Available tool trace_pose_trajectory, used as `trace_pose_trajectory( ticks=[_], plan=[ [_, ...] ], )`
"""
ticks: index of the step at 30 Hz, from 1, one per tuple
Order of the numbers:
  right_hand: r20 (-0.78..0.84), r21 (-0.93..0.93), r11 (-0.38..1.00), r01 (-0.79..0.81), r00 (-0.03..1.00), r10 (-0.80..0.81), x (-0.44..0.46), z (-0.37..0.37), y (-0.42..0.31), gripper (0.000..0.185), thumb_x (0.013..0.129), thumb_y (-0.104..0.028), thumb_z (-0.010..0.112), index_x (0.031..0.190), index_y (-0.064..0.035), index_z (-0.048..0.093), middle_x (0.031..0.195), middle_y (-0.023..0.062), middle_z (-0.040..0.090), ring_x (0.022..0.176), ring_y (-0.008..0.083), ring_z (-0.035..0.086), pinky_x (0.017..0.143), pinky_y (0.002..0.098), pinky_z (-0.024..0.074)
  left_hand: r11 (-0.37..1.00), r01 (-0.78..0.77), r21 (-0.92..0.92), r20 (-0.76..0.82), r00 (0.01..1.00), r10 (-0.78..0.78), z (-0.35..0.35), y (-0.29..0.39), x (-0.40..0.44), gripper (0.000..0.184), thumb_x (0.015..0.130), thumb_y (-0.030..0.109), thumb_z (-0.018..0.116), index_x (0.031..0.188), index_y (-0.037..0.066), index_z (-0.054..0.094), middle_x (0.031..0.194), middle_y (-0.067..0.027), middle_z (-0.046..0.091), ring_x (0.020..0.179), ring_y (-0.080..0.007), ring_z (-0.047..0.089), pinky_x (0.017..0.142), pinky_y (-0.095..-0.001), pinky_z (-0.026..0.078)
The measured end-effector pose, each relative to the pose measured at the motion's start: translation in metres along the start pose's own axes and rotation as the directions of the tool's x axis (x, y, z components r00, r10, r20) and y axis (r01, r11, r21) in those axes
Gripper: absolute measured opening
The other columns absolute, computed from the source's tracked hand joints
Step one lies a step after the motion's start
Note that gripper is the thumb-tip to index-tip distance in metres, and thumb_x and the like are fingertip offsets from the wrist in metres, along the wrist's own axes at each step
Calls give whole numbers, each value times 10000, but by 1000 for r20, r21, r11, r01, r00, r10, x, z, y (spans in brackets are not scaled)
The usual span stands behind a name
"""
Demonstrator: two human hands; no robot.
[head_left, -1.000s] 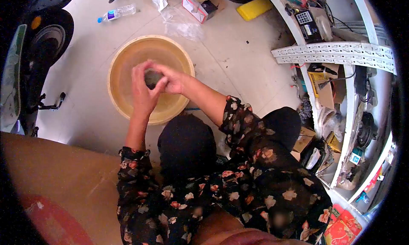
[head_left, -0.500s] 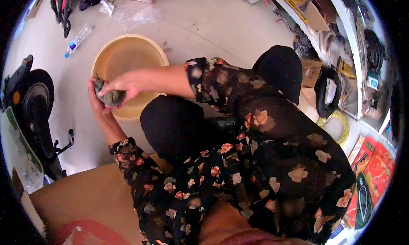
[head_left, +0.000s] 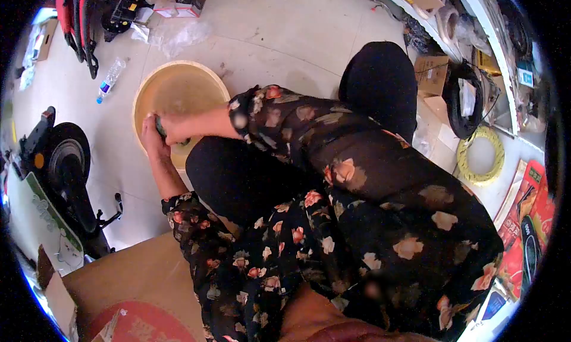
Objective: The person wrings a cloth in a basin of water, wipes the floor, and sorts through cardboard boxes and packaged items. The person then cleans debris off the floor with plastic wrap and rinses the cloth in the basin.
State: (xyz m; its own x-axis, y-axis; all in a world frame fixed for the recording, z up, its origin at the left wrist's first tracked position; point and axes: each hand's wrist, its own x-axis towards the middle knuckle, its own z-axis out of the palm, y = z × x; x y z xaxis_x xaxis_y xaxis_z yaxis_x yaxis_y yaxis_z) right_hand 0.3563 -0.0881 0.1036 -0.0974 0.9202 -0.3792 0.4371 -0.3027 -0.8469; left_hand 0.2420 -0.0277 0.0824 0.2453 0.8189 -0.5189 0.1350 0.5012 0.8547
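Over the near left side of a yellowish plastic basin (head_left: 217, 83), both my hands are closed together on a grey-green cloth (head_left: 159, 126). My left hand (head_left: 153, 141) grips it from the outer side. Reaching across from the right, my right hand (head_left: 173, 128) has its fingers wrapped round the bunched cloth. Only small dark green bits of the cloth show between and below the hands. Cloudy liquid seems to lie in the basin. The fingers of my right hand are partly blurred.
A plastic bottle (head_left: 110, 80) lies left of the basin. A wheeled black machine (head_left: 68, 163) stands at the left. Cardboard (head_left: 137, 270) lies near my body. Shelves (head_left: 476, 21), a tyre (head_left: 463, 107) and a yellow coil (head_left: 480, 156) are on the right.
My hands have shifted inward over the basin and drawn closer together round the cloth. Less of the cloth shows now. The camera view has tilted slightly.
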Motion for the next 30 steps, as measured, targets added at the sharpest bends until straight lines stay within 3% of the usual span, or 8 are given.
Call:
trace_pose_trajectory(
  ticks=[2,5,9,14,18,21,24,30],
  plan=[
    [61,97,995,-26,998,20,-15,-43,0,756,612,-271,799,1160,107,439,951,253,632,901,356,631,788,405,511,989,33,-146,126,992,-14,21,19,-20,470,916,495,482,1151,91,534,943,-17,598,843,-158,569,758,-359,442],
    [-299,-83,989,119,944,-138,-32,-85,-16,759,627,-331,786,1133,122,445,968,264,621,904,382,625,800,423,501,991,136,-14,114,984,-134,48,58,-43,607,903,605,424,1271,123,444,1063,-9,572,948,-170,552,832,-377,431],
    [-413,-97,967,237,874,-256,-54,-136,-47,762,674,-439,709,1180,72,458,966,293,614,926,408,613,814,430,493,956,22,-294,395,913,100,76,104,-34,471,948,429,466,1279,94,457,1233,-50,547,1107,-200,539,947,-403,424],
    [-570,603,709,366,820,61,-84,-187,-58,504,749,-299,616,1126,31,558,1002,189,631,926,270,608,831,366,463,908,-71,-413,324,920,220,111,166,-44,416,918,257,448,1262,23,444,1289,-126,514,1187,-262,500,1025,-432,391],
    [-729,667,521,532,609,312,-95,-205,-45,469,753,-262,587,1122,22,528,1083,185,586,1009,250,556,862,348,433,919,-243,-312,216,923,317,159,193,-82,421,947,284,423,1275,22,435,1282,-140,512,1180,-283,498,1013,-457,396],
    [-715,661,666,347,560,418,-104,-225,-15,568,771,-320,599,1197,36,478,1077,257,601,991,365,594,903,423,445,875,-381,-299,227,862,453,181,209,-103,438,972,330,403,1276,17,435,1269,-137,517,1168,-284,502,996,-453,407],
    [-559,675,707,211,772,303,-170,-250,2,664,821,-388,552,1290,58,404,1243,265,505,1205,359,472,1003,400,371,782,-593,-190,240,745,623,216,224,-137,458,966,356,467,1256,1,462,1228,-130,537,1121,-252,525,951,-415,437],
    [-873,58,697,715,374,-312,-189,-252,19,686,838,-348,670,1338,34,398,1251,209,529,1132,261,535,958,321,422,680,-734,-9,472,596,650,289,234,-174,402,944,305,543,1174,-24,522,1122,-109,590,996,-176,574,870,-316,458]
  ],
)
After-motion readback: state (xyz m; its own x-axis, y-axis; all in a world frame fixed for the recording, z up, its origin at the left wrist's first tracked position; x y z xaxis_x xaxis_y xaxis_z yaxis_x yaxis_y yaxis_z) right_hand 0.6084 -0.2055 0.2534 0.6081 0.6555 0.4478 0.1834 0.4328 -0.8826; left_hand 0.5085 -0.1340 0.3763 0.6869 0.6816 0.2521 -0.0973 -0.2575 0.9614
